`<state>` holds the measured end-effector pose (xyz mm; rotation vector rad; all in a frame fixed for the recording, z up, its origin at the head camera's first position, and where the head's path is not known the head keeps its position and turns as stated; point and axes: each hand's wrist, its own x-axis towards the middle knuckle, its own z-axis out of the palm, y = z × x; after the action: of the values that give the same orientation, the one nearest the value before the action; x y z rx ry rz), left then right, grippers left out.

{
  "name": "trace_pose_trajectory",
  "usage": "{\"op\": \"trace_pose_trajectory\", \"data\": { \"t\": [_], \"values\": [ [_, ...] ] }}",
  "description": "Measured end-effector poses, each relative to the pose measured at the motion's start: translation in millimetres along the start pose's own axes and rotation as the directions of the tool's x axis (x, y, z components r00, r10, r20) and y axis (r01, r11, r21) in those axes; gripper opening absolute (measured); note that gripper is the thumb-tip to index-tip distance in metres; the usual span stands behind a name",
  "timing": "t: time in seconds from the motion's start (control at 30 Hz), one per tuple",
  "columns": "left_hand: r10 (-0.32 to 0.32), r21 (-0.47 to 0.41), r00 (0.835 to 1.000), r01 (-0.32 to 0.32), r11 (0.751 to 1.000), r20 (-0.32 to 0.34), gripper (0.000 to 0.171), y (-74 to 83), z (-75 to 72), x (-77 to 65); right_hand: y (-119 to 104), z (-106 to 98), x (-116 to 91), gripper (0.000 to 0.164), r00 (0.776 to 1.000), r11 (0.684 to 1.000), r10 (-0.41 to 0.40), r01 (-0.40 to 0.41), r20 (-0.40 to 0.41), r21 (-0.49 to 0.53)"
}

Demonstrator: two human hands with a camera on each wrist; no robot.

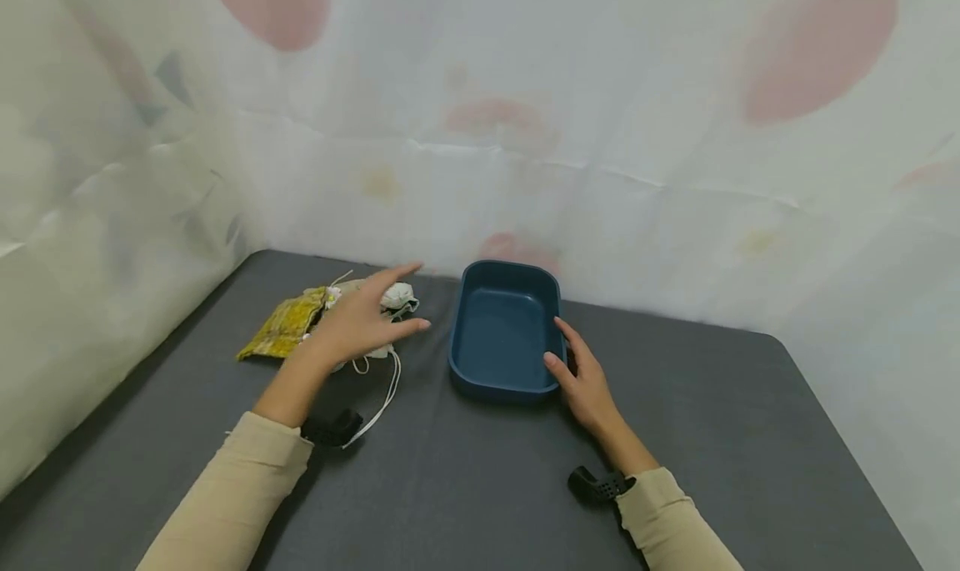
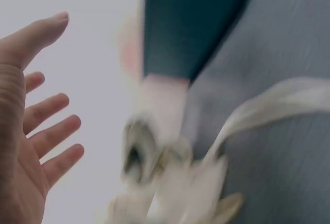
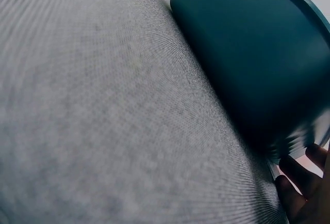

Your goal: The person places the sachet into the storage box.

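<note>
A deep blue rectangular container (image 1: 504,329) sits on the table near its back edge. My right hand (image 1: 585,379) holds its right wall, thumb over the rim and other fingers along the outside; the right wrist view shows those fingertips (image 3: 295,168) close against the outer side. My left hand (image 1: 352,321) is spread, thumb and index finger wide apart, with nothing between them. Beneath it lie cloth drawstring pouches, partly hidden: a yellow patterned pouch (image 1: 288,325) and a pale one with a white cord (image 1: 393,379). In the left wrist view the pale cloth (image 2: 191,193) is blurred.
A dark grey cloth covers the table (image 1: 450,488). White curtains (image 1: 600,137) with faded fruit prints hang behind and at both sides, right up against the table's edges. Black wrist straps (image 1: 596,483) sit at both sleeve cuffs.
</note>
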<state>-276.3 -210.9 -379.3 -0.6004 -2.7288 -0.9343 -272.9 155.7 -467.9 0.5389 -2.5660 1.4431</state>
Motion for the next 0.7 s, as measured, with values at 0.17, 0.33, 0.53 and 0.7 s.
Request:
{"op": "trace_pose_trajectory", "data": {
  "t": [0.17, 0.33, 0.53, 0.7],
  "values": [
    [-0.129, -0.037, 0.981, 0.125, 0.991, -0.148, 0.087, -47.1, -33.4, -14.0, 1, 1, 1, 0.063, 1.000, 1.000, 0.006, -0.006, 0.000, -0.017],
    [-0.242, -0.169, 0.960, 0.217, 0.961, -0.144, 0.088, -98.6, -48.0, -35.5, 1, 0, 0, 0.061, 1.000, 1.000, 0.019, -0.019, 0.000, -0.015],
    [-0.317, -0.313, 0.947, 0.287, 0.905, -0.048, 0.089, -139.1, -45.1, -55.9, 0, -1, -3, 0.059, 1.000, 1.000, 0.025, -0.025, 0.004, 0.003],
    [-0.308, -0.251, 0.951, 0.289, 0.924, -0.037, 0.096, -143.8, -42.9, -56.0, -1, -1, -3, 0.059, 1.000, 1.000, 0.019, -0.019, 0.005, 0.004]
  ]
}}
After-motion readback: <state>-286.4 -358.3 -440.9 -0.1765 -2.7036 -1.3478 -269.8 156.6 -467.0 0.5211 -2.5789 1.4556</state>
